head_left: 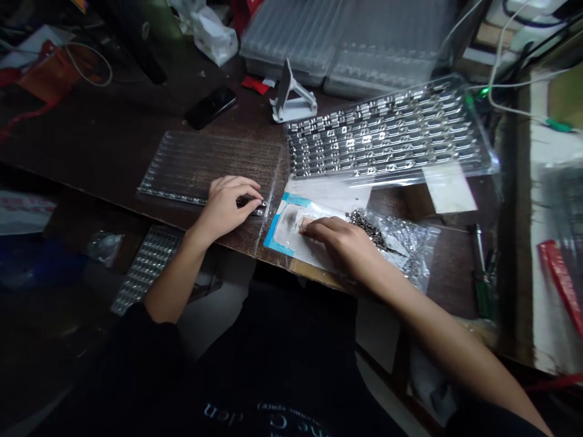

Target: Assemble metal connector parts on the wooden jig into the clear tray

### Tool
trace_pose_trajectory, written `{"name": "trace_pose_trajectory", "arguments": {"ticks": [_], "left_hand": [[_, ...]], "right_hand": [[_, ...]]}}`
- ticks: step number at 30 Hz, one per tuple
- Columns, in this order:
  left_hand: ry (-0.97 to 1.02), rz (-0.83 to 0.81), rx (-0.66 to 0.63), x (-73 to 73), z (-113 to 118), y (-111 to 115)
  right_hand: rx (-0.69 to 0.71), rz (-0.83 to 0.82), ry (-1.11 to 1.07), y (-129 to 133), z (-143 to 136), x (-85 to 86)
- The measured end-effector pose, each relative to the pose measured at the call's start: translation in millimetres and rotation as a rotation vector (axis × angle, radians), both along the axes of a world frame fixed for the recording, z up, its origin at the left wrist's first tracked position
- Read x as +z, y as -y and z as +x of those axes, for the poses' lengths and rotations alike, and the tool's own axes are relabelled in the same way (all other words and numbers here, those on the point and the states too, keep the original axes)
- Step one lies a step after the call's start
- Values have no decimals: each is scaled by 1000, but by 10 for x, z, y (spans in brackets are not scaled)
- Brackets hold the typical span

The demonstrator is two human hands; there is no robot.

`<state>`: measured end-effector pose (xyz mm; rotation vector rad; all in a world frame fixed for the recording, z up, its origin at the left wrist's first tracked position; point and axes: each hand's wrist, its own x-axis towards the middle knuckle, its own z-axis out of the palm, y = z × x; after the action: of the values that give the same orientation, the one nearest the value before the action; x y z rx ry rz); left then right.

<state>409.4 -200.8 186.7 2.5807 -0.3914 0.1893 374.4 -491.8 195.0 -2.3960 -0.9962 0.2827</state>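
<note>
My left hand [225,203] is over the right end of a clear ribbed tray [214,159]. Its thumb and fingertips close on a small metal part at the tray's front row, where several shiny pieces lie. My right hand [344,240] rests on a white sheet [285,233] edged with blue tape. Its fingertips are together at a small tan block [304,226], which they partly cover. Beside that hand, a heap of small dark metal parts [367,227] lies on a clear plastic bag [410,240].
A clear tray full of shiny metal parts [382,136] lies at the back right, in front of stacked clear trays [337,42]. A phone [211,107], a grey stand [294,100] and a green-handled screwdriver [480,273] are on the table. Another filled tray [146,267] sits below its front edge.
</note>
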Motion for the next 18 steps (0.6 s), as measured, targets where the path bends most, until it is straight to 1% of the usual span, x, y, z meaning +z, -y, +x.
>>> {"name": "trace_pose_trajectory", "arguments": {"ticks": [2, 6, 9, 11, 12, 14, 16, 18], "left_hand": [[17, 35, 3, 5, 0, -22], [34, 141, -12, 72, -21, -145], [50, 204, -8, 162, -43, -209], [63, 214, -9, 230, -38, -164], [67, 206, -19, 263, -26, -102], [64, 175, -59, 316, 24, 109], [55, 131, -122, 347, 109, 421], [57, 80, -189, 351, 227, 790]], "right_hand": [[-39, -1, 17, 56, 33, 10], [-128, -178, 70, 219, 81, 69], [-118, -269, 37, 290, 70, 128], [-93, -287, 20, 295, 51, 154], [-79, -291, 14, 290, 43, 162], [-66, -298, 13, 276, 31, 168], [-71, -299, 27, 266, 26, 164], [-81, -296, 35, 267, 26, 158]]}}
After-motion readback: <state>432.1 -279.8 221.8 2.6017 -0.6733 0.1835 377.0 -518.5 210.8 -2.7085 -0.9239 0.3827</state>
